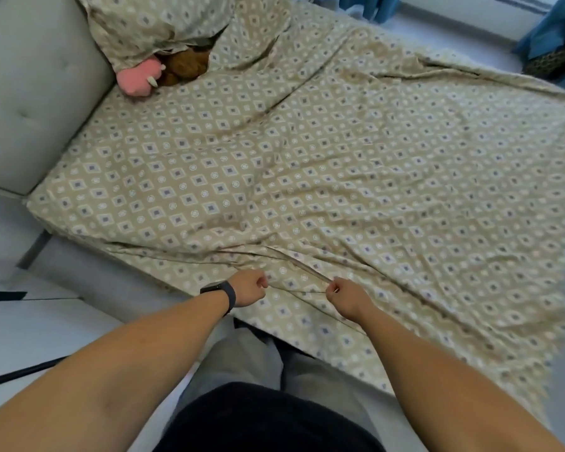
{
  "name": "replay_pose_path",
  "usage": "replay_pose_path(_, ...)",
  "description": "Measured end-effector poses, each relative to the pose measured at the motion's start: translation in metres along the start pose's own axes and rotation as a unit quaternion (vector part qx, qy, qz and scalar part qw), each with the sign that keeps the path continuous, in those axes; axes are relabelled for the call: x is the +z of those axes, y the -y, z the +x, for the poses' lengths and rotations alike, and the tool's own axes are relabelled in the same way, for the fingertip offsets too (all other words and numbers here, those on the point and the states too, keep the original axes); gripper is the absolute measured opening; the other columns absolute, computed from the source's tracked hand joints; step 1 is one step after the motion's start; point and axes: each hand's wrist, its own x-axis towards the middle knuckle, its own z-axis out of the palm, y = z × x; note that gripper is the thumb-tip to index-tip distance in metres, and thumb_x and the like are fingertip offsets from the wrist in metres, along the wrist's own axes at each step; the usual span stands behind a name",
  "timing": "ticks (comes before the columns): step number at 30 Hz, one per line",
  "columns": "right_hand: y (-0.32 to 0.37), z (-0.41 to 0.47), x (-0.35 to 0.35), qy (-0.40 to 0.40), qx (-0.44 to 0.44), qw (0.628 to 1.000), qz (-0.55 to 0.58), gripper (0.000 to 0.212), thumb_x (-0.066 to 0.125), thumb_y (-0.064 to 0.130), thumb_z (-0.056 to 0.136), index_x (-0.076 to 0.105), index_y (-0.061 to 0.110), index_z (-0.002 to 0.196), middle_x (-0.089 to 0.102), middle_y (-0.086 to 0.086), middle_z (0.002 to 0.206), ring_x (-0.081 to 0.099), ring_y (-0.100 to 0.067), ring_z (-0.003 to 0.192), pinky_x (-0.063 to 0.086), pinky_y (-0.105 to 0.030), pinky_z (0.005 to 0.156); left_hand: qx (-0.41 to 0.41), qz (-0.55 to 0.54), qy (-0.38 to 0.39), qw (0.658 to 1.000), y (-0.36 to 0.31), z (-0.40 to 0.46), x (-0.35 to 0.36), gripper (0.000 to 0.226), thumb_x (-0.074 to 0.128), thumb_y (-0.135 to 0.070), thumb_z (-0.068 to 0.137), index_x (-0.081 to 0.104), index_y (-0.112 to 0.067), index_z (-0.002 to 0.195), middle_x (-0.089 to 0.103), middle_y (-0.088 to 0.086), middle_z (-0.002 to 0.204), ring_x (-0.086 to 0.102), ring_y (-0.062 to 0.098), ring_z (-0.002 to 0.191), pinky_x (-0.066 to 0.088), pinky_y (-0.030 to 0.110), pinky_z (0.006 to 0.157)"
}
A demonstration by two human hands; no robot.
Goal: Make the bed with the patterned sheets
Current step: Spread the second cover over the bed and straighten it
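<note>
Beige patterned top sheet (356, 177), spread across the bed, is pinched at its near hem by the curled fingers of the left hand (248, 288) and right hand (343, 296), apparently so its creases can be drawn flat.

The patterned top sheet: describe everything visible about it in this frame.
The patterned top sheet is beige woven-looking fabric printed with blue-grey diamonds and white rings. It lies spread over the bed, wrinkled, with folds running to its near edge. There the left hand and right hand each pinch it.
</note>
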Motion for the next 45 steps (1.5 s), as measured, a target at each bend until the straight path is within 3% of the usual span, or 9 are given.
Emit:
replay_pose_path(3,-0.008,0.017,-0.005,0.002,0.018,0.998,-0.058,0.01,0.05,0.021,0.097,0.059,0.018,0.101,0.065,-0.004,0.1,0.061,-0.023,0.088,0.052,-0.038,0.078,-0.002,-0.004,-0.001,1.0,0.0,0.017,0.001,0.015,0.057,-0.014,0.093,0.054,-0.029,0.09,0.063,0.006,0.119,0.057,0.023,0.097,0.046,0.032,0.08)
replay_pose_path(9,-0.043,0.091,0.017,0.002,0.04,0.984,-0.175,0.033,0.049,0.023,0.095,0.055,0.022,0.127,0.054,-0.005,0.126,0.055,-0.029,0.113,0.051,-0.047,0.094,-0.029,0.005,-0.007,1.0,0.031,0.093,0.03,0.021,0.058,-0.019,0.093,0.054,-0.027,0.113,0.058,0.006,0.119,0.055,0.023,0.095,0.05,0.038,0.085)
replay_pose_path(13,-0.077,0.143,0.04,-0.037,0.066,0.984,-0.162,0.054,0.055,0.029,0.093,0.04,0.024,0.144,0.041,-0.007,0.141,0.051,-0.035,0.12,0.052,-0.051,0.091,-0.042,0.012,-0.046,0.998,0.044,0.143,0.066,0.045,0.059,-0.014,0.091,0.048,-0.023,0.134,0.048,0.005,0.132,0.053,0.026,0.109,0.053,0.044,0.088)
replay_pose_path(18,-0.123,0.175,0.056,-0.111,0.108,0.973,-0.171,0.068,0.062,0.038,0.09,0.028,0.024,0.147,0.034,-0.011,0.141,0.043,-0.038,0.122,0.047,-0.048,0.084,0.046,0.173,-0.17,0.969,0.035,0.191,0.092,0.06,0.062,-0.014,0.087,0.041,-0.021,0.143,0.042,0.005,0.138,0.046,0.03,0.12,0.045,0.041,0.094)
replay_pose_path(22,-0.145,0.21,0.063,-0.095,0.1,0.953,-0.271,0.062,0.057,0.035,0.093,0.024,0.025,0.145,0.038,-0.011,0.137,0.043,-0.039,0.119,0.047,-0.052,0.087,0.112,0.294,-0.219,0.924,0.034,0.237,0.111,0.065,0.064,-0.015,0.083,0.041,-0.021,0.143,0.046,0.006,0.141,0.044,0.032,0.129,0.036,0.045,0.108)
replay_pose_path(25,-0.158,0.223,0.059,-0.119,0.098,0.93,-0.334,0.032,0.05,0.015,0.096,0.043,0.018,0.128,0.054,-0.01,0.123,0.051,-0.036,0.114,0.043,-0.051,0.09,0.101,0.33,-0.221,0.912,0.031,0.261,0.118,0.057,0.06,-0.011,0.086,0.045,-0.021,0.14,0.052,0.005,0.14,0.045,0.032,0.131,0.024,0.051,0.116)
replay_pose_path(30,-0.173,0.203,0.045,-0.047,0.056,0.963,-0.26,0.024,0.045,0.014,0.098,0.054,0.015,0.12,0.063,-0.012,0.111,0.061,-0.035,0.101,0.048,-0.039,0.077,0.071,0.316,-0.113,0.939,0.021,0.253,0.115,0.029,0.05,-0.008,0.094,0.057,-0.024,0.117,0.063,0.003,0.102,0.059,0.03,0.098,0.035,0.046,0.101)
replay_pose_path(36,-0.181,0.114,0.041,0.024,0.066,0.978,-0.197,0.02,0.047,0.017,0.098,0.059,0.02,0.114,0.066,-0.01,0.108,0.062,-0.029,0.089,0.055,-0.039,0.079,0.054,0.319,-0.001,0.946,0.018,0.158,0.122,0.009,0.042,-0.019,0.1,0.05,-0.019,0.096,0.059,0.004,0.094,0.054,0.027,0.078,0.044,0.036,0.071)
replay_pose_path(45,-0.182,-0.034,0.08,0.045,0.092,0.977,-0.186,0.026,0.045,0.012,0.096,0.067,0.015,0.109,0.067,-0.012,0.112,0.064,-0.031,0.099,0.051,-0.035,0.083,0.006,0.288,0.163,0.944,0.023,0.029,0.14,0.01,0.045,-0.016,0.1,0.054,-0.017,0.093,0.06,0.009,0.101,0.053,0.026,0.082,0.041,0.034,0.071)
